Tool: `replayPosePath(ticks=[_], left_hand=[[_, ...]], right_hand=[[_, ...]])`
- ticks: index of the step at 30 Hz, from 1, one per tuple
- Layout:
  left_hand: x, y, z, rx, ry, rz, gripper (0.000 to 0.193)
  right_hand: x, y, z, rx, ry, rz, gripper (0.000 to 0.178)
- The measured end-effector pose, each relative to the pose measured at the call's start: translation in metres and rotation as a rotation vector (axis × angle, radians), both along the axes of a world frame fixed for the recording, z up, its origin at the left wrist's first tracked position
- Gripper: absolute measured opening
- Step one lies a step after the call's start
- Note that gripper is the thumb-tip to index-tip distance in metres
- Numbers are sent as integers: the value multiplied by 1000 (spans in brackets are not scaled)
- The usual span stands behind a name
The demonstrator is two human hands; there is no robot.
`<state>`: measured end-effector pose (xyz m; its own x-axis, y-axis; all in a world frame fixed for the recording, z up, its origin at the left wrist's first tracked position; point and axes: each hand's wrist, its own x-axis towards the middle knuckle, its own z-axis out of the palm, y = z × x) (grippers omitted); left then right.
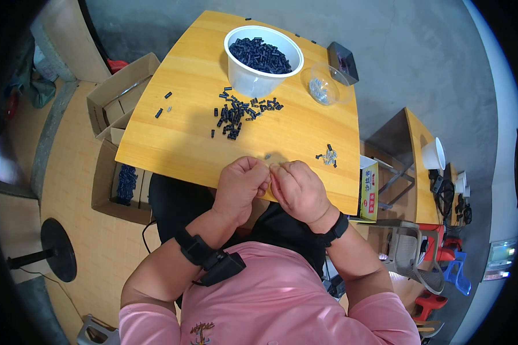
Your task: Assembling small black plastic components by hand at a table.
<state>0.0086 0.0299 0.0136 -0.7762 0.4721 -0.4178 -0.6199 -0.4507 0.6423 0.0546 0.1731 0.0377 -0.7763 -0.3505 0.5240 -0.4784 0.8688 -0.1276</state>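
Near the front edge of the wooden table (184, 152), my left hand (242, 187) and my right hand (300, 192) meet fingertip to fingertip. Both are closed in a pinch, and whatever lies between them is too small to make out. One small pale piece (267, 156) rests on the tabletop just beyond my fingers. Farther off spreads a loose pile of short black cylindrical parts (233, 119). To the right of my hands sits a little heap of clear pieces (329, 156) with a few dark bits around it.
A white bucket (256, 85) full of black parts stands behind the pile. Right of it are a clear bowl (335, 92) of pale pieces and a dark box (351, 68). Cardboard boxes (106, 172) sit left of the table; a chair (406, 253) is at right.
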Motion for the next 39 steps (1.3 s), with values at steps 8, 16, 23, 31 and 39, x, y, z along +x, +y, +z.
replayPosePath(ticks=[8,16,23,31,39], left_hand=[[7,6,2,133,-11,-10,7],[-29,47,-32,33,-110,130,8],[-35,26,-22,73,-85,-118,9],[-31,26,-22,84,-102,-150,12],[-27,23,-17,126,-66,-142,16]], right_hand=[[-12,10,10,38,-48,52,27],[-38,-1,-15,76,-329,-306,18],[-32,4,-14,-172,-375,-338,23],[-30,12,-22,-149,-334,-302,38],[-27,8,-16,-166,-319,-286,48]])
